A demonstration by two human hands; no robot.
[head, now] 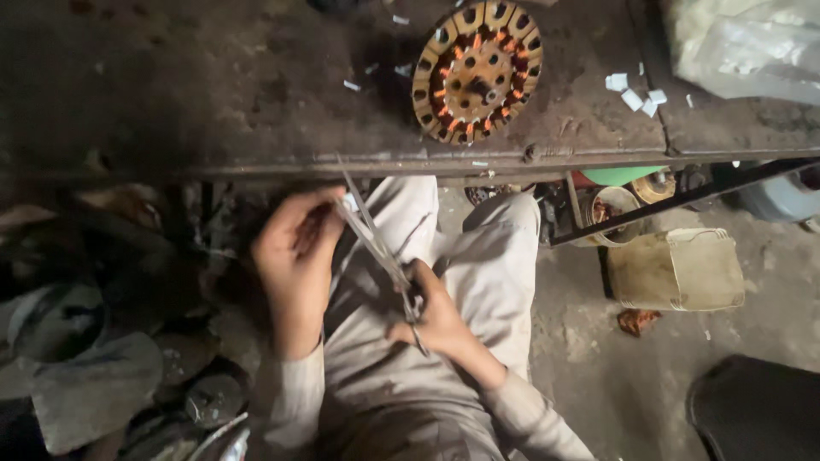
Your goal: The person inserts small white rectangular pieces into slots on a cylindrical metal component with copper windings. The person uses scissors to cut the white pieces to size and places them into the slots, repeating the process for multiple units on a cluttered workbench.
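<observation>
My right hand (pixel 436 316) grips the handles of a pair of scissors (pixel 376 239), whose long blades point up and left toward the edge of the workbench (pixel 256 166). My left hand (pixel 295 256) is cupped beside the blades and pinches a small white piece (pixel 348 203) at its fingertips. Both hands are over my lap, below the bench. On the bench top lies a round motor stator (pixel 477 70) with copper windings and slots.
White paper scraps (pixel 636 94) lie on the bench at right, near a clear plastic bag (pixel 752 43). On the floor at right stand a tan box (pixel 675 269), small tins (pixel 617 209) and a dark object (pixel 756 410). Scrap metal clutter (pixel 94 341) fills the left.
</observation>
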